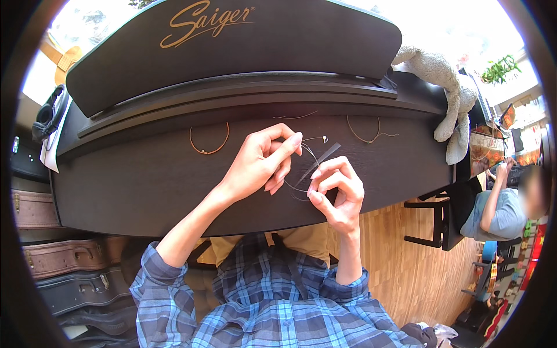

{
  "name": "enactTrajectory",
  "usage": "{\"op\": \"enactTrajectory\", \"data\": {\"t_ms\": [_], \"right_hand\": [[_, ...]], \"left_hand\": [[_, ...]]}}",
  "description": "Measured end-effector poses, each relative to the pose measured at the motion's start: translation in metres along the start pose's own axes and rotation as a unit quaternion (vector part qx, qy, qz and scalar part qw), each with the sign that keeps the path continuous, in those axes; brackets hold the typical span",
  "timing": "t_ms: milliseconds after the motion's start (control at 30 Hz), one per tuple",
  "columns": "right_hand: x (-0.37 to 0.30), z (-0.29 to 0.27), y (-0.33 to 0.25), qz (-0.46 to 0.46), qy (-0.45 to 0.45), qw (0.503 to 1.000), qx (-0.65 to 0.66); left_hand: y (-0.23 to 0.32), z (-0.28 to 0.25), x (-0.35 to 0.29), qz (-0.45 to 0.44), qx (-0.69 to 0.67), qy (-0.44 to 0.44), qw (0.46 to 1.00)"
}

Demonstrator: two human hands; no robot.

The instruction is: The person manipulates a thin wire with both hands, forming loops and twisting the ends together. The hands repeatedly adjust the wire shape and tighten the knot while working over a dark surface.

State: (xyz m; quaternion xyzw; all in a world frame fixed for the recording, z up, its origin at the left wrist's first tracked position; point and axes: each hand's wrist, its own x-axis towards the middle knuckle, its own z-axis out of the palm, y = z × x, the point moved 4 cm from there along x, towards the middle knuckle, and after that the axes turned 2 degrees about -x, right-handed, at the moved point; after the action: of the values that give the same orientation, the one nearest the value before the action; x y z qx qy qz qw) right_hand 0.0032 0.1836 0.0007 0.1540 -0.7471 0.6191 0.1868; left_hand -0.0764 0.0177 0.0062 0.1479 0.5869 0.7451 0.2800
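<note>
Over the dark lid of a digital piano (145, 191), my two hands hold a thin, partly looped guitar string (311, 152). My left hand (255, 153) pinches it between thumb and forefinger, the other fingers curled. My right hand (340, 194), lower and to the right, is also closed on the string with its fingertips. A small pale end piece (325, 139) sticks out beyond my left fingertips. Between the hands is a narrow translucent strip (326, 158); whether it is held or lies on the lid I cannot tell.
On the lid lie a copper-coloured curved string (209, 152), a thin string (299, 116) and a looped string (364, 141). A grey plush toy (455, 110) hangs at the right. Headphones (47, 116) and stacked instrument cases (75, 258) stand left. Another person (499, 209) sits right.
</note>
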Motion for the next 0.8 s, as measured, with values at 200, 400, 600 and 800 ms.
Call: {"op": "enactTrajectory", "data": {"t_ms": [200, 400, 600, 800], "right_hand": [[0.0006, 0.0, -0.0034, 0.004, 0.0, 1.0, -0.026], [0.0011, -0.0009, 0.0021, 0.032, 0.036, 0.999, -0.024], [-0.0021, -0.0026, 0.0053, 0.085, 0.088, 0.992, 0.026], [-0.001, -0.0021, 0.0064, 0.096, 0.092, 0.988, 0.079]], "left_hand": [[0.0007, -0.0002, 0.0, 0.019, 0.009, 0.005, 1.0], [0.0026, -0.0016, -0.0015, 0.049, -0.007, 0.003, 0.999], [0.0013, -0.0001, -0.0027, 0.06, -0.01, 0.001, 0.998], [0.0002, -0.0025, -0.0015, 0.033, -0.058, -0.042, 0.997]]}}
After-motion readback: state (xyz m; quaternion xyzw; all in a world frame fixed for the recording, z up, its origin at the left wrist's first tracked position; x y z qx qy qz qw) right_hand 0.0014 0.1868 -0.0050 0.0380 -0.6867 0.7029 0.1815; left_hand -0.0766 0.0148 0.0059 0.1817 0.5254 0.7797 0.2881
